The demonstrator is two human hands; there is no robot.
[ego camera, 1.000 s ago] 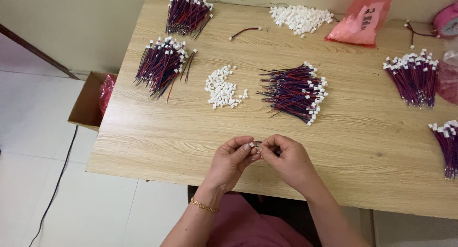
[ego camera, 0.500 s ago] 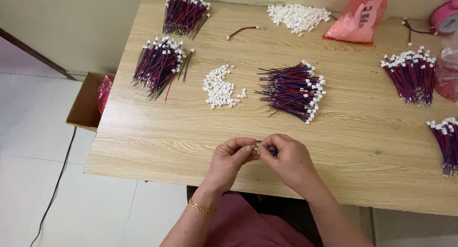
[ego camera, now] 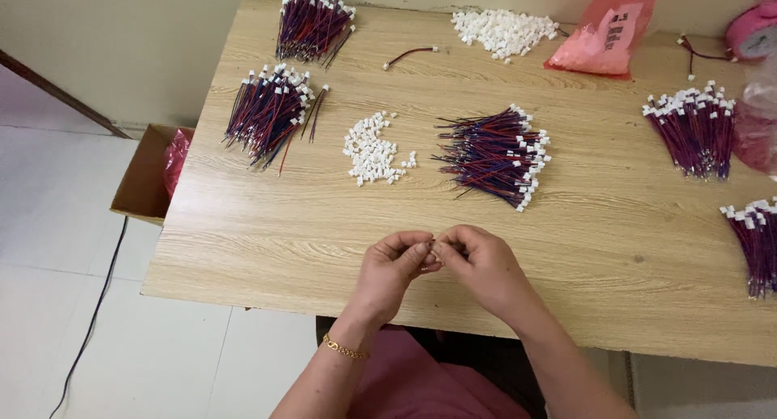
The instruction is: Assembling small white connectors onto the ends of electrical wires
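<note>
Head view looking down at both hands meeting over the near edge of the light wooden table (ego camera: 631, 289). Pinching a small part (ego camera: 435, 247) between the closed fingertips of the left hand (ego camera: 394, 265) and the right hand (ego camera: 477, 261), the two hands touching at the tips; being too tiny and too covered to tell as wire end or plug. Judging by this grip, working through a fine fitting step, pressing one little piece against another just above the tabletop. Lying further back, well apart from the hands, the loose pile of small white plastic connectors (ego camera: 372, 148) and, just beside it to the right, the fanned bundle of red and blue wires with white end plugs (ego camera: 494, 154). Calling next, most likely, for steady fingertip alignment and a firm squeeze without letting the piece slip, then a reach forward to either pile. Wearing a thin gold bracelet (ego camera: 344, 350) on the left wrist.
</note>
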